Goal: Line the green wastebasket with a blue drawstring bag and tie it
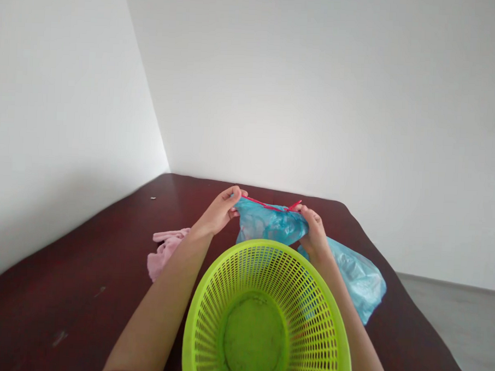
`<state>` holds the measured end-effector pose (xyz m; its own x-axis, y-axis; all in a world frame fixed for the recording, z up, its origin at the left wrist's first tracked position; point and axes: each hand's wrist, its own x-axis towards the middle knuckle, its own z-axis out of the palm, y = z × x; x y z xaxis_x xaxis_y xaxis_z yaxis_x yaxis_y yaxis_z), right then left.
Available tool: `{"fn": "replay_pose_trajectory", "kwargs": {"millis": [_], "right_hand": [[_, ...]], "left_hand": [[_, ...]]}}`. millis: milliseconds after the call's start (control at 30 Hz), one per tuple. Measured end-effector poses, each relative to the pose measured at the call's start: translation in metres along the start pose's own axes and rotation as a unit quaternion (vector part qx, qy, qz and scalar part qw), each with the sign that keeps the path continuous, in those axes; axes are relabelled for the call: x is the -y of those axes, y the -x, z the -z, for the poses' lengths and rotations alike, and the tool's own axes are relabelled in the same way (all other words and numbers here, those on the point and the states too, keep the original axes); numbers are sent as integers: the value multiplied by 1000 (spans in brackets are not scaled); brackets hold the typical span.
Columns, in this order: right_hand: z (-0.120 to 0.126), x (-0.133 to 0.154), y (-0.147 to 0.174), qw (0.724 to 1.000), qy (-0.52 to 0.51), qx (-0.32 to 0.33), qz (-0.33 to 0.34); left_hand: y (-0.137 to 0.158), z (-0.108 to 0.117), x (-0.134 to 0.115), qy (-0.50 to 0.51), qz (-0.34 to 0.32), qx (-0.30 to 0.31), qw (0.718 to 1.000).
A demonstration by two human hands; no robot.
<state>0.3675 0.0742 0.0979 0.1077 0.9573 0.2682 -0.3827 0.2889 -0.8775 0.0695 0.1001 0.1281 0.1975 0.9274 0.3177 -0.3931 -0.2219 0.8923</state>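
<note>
A thin blue plastic bag (272, 224) with a red drawstring along its top edge is stretched between my two hands. My left hand (226, 206) pinches its left corner, fingers closed. At the other end of the red edge, my right hand (311, 226) grips the bag with thumb and fingers. Just in front of the bag and between my forearms stands a green slotted plastic basket (253, 330), with nothing in its bottom. The basket's rim hides the lower part of the bag. More blue plastic (356, 275) lies beyond my right forearm; whether it joins the held bag is hidden.
A crumpled pink cloth (166, 253) lies on the dark red table (83, 287), partly behind my left forearm. White walls (276, 88) meet in a corner behind the table. Grey floor (443, 309) shows past the table's right edge. A small pale scrap (153, 198) lies at the far left.
</note>
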Motion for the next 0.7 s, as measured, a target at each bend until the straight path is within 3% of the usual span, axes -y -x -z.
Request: {"fn": "replay_pose_trajectory", "kwargs": {"millis": [133,300,433,633,700], "right_hand": [[-5,3,-1,999,-20,-18,31],[-3,10,0,998,31,0,52],[0,14,1,982,155,-4,106],[-6,32,9,992,68,-19,109],[-3,39,9,991,65,-23,112]], "left_hand": [[-1,8,-16,132,-12,-53,990],[-3,23,-25,167,-40,-91,981],[-8,31,-23,139,-67,-136,979],[-10,39,-13,-37,-89,-200,975],[-10,44,-13,-47,-85,-222,970]]}}
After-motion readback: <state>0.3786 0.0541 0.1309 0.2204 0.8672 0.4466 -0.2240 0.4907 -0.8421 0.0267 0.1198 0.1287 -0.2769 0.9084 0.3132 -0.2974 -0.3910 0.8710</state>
